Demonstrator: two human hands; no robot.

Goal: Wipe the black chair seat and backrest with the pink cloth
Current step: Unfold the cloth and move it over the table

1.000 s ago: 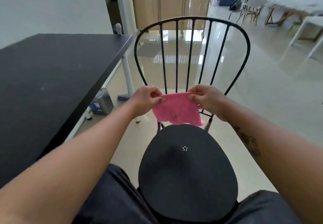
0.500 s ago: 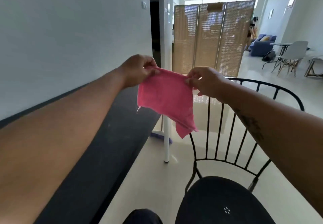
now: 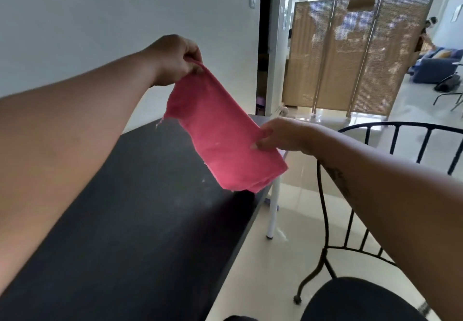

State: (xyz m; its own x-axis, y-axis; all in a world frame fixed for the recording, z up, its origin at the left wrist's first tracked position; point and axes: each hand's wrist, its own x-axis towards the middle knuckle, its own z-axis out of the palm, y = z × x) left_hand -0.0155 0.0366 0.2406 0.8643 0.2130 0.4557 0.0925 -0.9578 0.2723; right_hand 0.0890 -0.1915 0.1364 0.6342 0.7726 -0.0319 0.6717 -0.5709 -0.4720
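A pink cloth [image 3: 220,133] hangs stretched in the air above the black table. My left hand [image 3: 175,57] pinches its upper corner, raised high. My right hand [image 3: 280,135] pinches its right edge, lower down. The black chair stands at the lower right: its round seat [image 3: 350,300] shows at the bottom edge and its wire backrest [image 3: 390,130] rises behind my right forearm. Neither hand touches the chair.
A black table [image 3: 140,220] with white legs fills the lower left, close beside the chair. A grey wall runs along the left. A woven folding screen [image 3: 355,55] stands behind, with glossy tiled floor, a blue sofa and other chairs at the far right.
The view has swung left and up, away from the chair seat. Both hands lifted the cloth from over the seat to over the table; my left hand rose and my right hand dropped lower.
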